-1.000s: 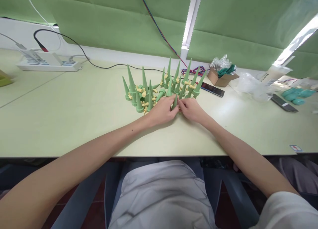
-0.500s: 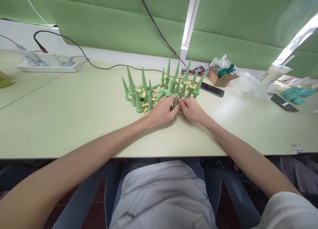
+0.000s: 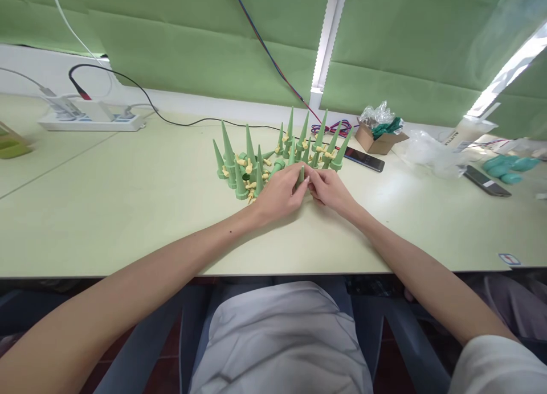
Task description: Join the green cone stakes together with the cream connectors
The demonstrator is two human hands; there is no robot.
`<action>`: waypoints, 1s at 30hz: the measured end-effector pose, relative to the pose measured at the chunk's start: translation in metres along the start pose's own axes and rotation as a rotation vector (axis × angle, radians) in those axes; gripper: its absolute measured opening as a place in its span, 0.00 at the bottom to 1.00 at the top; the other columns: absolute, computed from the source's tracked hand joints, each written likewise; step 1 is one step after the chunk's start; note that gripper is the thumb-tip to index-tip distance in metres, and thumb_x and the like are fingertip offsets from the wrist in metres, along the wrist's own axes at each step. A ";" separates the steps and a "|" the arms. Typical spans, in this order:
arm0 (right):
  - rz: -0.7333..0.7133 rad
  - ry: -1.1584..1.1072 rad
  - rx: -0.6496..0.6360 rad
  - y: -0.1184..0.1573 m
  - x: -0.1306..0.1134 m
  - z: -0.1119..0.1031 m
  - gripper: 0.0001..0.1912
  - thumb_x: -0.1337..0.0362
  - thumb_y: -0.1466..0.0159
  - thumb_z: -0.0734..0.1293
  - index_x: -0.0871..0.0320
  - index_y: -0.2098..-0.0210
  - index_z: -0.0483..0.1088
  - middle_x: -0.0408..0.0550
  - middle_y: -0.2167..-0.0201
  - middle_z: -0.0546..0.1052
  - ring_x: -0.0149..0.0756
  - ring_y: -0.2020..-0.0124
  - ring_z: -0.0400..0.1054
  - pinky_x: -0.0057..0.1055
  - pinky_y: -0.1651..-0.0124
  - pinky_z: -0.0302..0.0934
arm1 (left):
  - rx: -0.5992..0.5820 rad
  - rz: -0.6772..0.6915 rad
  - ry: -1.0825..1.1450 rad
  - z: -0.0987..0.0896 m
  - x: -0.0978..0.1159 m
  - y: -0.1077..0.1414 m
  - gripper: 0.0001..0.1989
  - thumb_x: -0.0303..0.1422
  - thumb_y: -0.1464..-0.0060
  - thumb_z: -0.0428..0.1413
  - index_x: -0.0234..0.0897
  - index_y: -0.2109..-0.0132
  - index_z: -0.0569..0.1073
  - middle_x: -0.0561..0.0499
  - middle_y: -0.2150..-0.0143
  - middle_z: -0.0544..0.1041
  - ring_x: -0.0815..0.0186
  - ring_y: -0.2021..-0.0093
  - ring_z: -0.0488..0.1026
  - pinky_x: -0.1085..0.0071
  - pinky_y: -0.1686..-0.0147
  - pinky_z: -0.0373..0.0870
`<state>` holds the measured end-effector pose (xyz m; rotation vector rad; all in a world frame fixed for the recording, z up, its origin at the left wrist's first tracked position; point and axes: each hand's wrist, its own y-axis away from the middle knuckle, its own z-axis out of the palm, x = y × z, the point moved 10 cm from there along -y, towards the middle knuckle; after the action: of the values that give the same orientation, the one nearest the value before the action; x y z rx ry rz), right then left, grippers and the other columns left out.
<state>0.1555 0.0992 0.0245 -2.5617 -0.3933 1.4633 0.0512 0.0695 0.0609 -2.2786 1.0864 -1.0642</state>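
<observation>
The largest field is the green blind (image 3: 192, 35) across the back, and before it extends the pale table (image 3: 106, 212) at which I sit. On the table, directly ahead of me, stands the cluster of green cones (image 3: 292, 154), most of them upright with points uppermost and a few lying over; small yellow pieces (image 3: 248, 167) are lodged among them. The cluster spreads beyond my hands, its left part reaching past my left wrist and its right part rising behind my right knuckles. My left hand (image 3: 280, 192) lies at the near edge of this group, curled, with one green cone (image 3: 301, 175) held between thumb and fingers, its tip projecting upward. My right hand (image 3: 333, 192) meets it from the other side, fingers bent and drawn together at the tips, just beside the held cone; whether anything is pinched there I cannot tell. As to writing, the pale cup (image 3: 468, 133) at far right bears dark letters running along its side, of which "ALITTL" can be made out. Nearer the table's edge than the cup, a dark flat device (image 3: 487, 181) carries a white strip, too small to read. Smallest is the sticker (image 3: 509, 259) at the front edge, blue-bordered with a red mark, its details illegible.
</observation>
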 end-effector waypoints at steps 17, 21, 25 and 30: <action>0.151 -0.339 -0.031 0.001 0.014 0.007 0.26 0.52 0.33 0.64 0.54 0.83 0.53 0.36 0.88 0.54 0.24 0.87 0.48 0.25 0.86 0.46 | -0.101 0.088 -0.055 0.007 0.008 0.003 0.10 0.30 0.33 0.46 0.38 0.52 0.71 0.45 0.56 0.75 0.64 0.62 0.72 0.68 0.62 0.67; 0.117 -0.368 0.022 0.000 0.012 0.003 0.27 0.50 0.33 0.65 0.54 0.83 0.53 0.36 0.88 0.54 0.25 0.88 0.49 0.26 0.86 0.46 | -0.042 0.065 0.034 0.003 0.006 0.002 0.06 0.28 0.37 0.50 0.38 0.54 0.69 0.46 0.54 0.74 0.67 0.65 0.72 0.68 0.63 0.70; 0.115 -0.430 0.096 0.000 0.008 -0.005 0.28 0.47 0.33 0.65 0.54 0.82 0.52 0.35 0.87 0.53 0.24 0.88 0.50 0.26 0.86 0.46 | 0.028 0.079 0.065 -0.004 0.007 0.003 0.10 0.24 0.40 0.50 0.38 0.52 0.68 0.44 0.51 0.73 0.68 0.64 0.74 0.71 0.68 0.70; 0.137 -0.477 0.164 0.000 0.007 -0.011 0.29 0.45 0.33 0.65 0.53 0.81 0.53 0.35 0.87 0.54 0.24 0.88 0.49 0.26 0.87 0.46 | 0.145 0.002 0.112 -0.014 -0.001 0.002 0.06 0.27 0.38 0.51 0.38 0.53 0.65 0.44 0.51 0.70 0.70 0.64 0.74 0.76 0.74 0.68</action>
<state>0.1687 0.1007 0.0245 -2.1335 -0.1456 2.0636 0.0387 0.0686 0.0678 -2.1260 1.0184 -1.2408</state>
